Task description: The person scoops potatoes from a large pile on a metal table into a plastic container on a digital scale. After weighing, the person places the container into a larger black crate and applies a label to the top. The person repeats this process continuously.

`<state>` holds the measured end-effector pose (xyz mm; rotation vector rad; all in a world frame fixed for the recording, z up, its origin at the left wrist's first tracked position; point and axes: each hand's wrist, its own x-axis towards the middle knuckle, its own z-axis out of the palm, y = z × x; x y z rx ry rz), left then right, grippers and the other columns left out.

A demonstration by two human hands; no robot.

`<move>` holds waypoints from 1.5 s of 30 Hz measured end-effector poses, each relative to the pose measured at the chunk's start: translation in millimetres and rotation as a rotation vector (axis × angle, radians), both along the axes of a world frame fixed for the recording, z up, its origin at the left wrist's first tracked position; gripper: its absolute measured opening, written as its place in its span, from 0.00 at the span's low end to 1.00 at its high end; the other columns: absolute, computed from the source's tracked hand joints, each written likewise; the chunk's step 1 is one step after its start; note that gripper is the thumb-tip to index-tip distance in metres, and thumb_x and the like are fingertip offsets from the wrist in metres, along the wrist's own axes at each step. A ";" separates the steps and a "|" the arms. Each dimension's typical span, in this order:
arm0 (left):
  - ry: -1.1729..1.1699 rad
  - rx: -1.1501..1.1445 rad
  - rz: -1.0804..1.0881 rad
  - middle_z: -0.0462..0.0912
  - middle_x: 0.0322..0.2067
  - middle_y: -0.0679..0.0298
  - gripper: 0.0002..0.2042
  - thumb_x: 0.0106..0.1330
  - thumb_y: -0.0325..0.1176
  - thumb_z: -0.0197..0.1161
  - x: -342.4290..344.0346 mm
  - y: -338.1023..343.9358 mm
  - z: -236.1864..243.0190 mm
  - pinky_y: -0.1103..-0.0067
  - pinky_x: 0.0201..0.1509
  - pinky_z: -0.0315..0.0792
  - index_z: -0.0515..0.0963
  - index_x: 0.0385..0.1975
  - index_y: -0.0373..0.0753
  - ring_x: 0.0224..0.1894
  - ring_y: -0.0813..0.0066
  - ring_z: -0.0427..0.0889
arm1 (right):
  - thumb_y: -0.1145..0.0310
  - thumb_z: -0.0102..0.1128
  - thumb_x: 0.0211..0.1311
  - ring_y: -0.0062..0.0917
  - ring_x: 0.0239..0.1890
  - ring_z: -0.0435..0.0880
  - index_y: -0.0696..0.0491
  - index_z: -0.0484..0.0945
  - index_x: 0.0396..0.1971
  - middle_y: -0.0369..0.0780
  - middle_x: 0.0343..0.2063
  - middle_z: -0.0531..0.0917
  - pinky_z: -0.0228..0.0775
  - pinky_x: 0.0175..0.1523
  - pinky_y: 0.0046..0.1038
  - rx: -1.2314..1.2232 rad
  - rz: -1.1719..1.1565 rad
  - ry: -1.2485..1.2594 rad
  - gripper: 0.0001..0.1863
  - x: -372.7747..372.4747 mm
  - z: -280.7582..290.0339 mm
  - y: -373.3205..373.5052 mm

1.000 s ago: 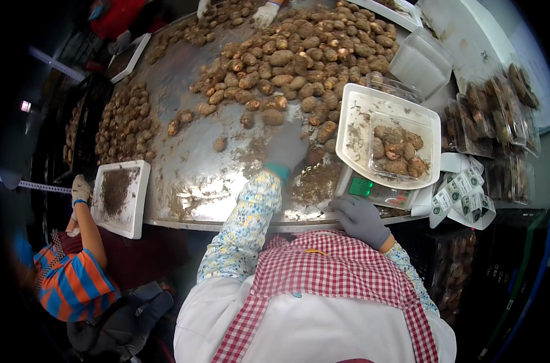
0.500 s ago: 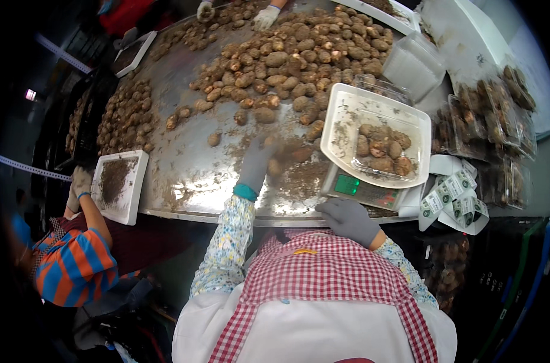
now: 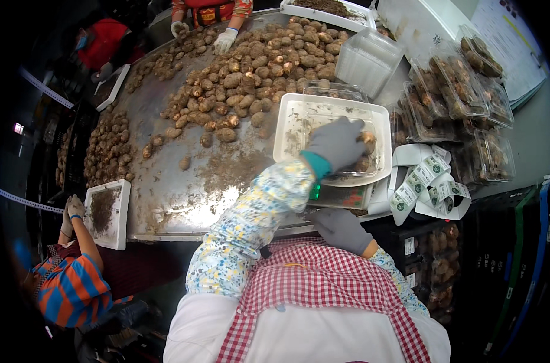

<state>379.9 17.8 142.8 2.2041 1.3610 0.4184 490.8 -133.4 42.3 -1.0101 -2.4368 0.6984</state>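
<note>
My left hand [image 3: 338, 144], in a grey glove, reaches down into a clear plastic box [image 3: 354, 179] that holds several brown taro corms. Its fingers are curled at a taro [image 3: 367, 141]; the palm side is hidden. The box sits in a white tray [image 3: 290, 130] on a digital scale [image 3: 341, 196] with a lit green display. My right hand [image 3: 341, 231], also gloved in grey, rests at the table's front edge just below the scale, holding nothing, with fingers loosely stretched.
A large taro heap [image 3: 250, 78] covers the far table [image 3: 166, 181]. Stacked empty clear boxes [image 3: 370, 63], filled boxes [image 3: 450, 85] and a label strip [image 3: 426, 181] lie right. Dirt-filled white trays [image 3: 120, 215] edge the table. Co-workers' gloved hands [image 3: 226, 40] are at the far side and left.
My left hand has moved right, from the table into the box on the scale. Taros near its former spot are gone. My right hand stays by the table edge. The view has shifted.
</note>
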 end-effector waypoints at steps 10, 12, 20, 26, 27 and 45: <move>-0.670 -0.031 0.746 0.75 0.50 0.53 0.26 0.63 0.41 0.64 -162.5 -32.5 -75.7 0.72 0.58 0.69 0.72 0.57 0.31 0.53 0.63 0.74 | 0.67 0.55 0.64 0.38 0.39 0.82 0.52 0.80 0.42 0.42 0.36 0.83 0.74 0.44 0.37 -0.094 -0.145 0.069 0.10 11.1 -12.2 -10.2; -0.622 -0.029 0.750 0.73 0.52 0.53 0.27 0.62 0.41 0.64 -172.4 -44.4 -84.0 0.72 0.58 0.69 0.70 0.58 0.30 0.54 0.62 0.73 | 0.64 0.55 0.64 0.37 0.37 0.82 0.52 0.80 0.40 0.42 0.33 0.82 0.74 0.42 0.37 -0.102 -0.068 0.107 0.09 0.9 -15.6 -7.8; -0.654 -0.078 0.642 0.71 0.50 0.55 0.29 0.60 0.37 0.65 -181.0 -66.6 -83.4 0.76 0.54 0.70 0.68 0.60 0.34 0.52 0.70 0.72 | 0.57 0.55 0.65 0.38 0.34 0.81 0.53 0.78 0.30 0.41 0.29 0.79 0.73 0.39 0.38 -0.118 0.088 0.072 0.14 -15.3 -11.9 -2.2; -0.938 -0.382 0.583 0.75 0.45 0.59 0.22 0.62 0.37 0.66 -167.1 -75.3 -55.7 0.78 0.48 0.74 0.72 0.53 0.33 0.44 0.73 0.77 | 0.60 0.55 0.63 0.39 0.36 0.81 0.52 0.79 0.34 0.41 0.33 0.81 0.74 0.41 0.38 -0.089 -0.006 0.057 0.11 -17.5 -9.6 -10.9; -0.818 -0.293 0.559 0.77 0.44 0.59 0.20 0.63 0.37 0.66 -153.3 -78.3 -50.2 0.79 0.49 0.74 0.73 0.51 0.33 0.43 0.75 0.78 | 0.61 0.55 0.63 0.38 0.37 0.82 0.52 0.79 0.34 0.41 0.34 0.82 0.74 0.41 0.37 -0.107 -0.010 0.054 0.11 -18.6 -10.1 -11.7; -0.171 0.102 0.557 0.82 0.41 0.57 0.11 0.60 0.30 0.61 -195.5 -67.8 -122.9 0.66 0.57 0.69 0.81 0.42 0.40 0.49 0.57 0.77 | 0.69 0.56 0.59 0.34 0.43 0.82 0.52 0.79 0.34 0.38 0.37 0.82 0.76 0.46 0.34 0.060 0.011 0.009 0.07 -25.5 -6.3 -2.9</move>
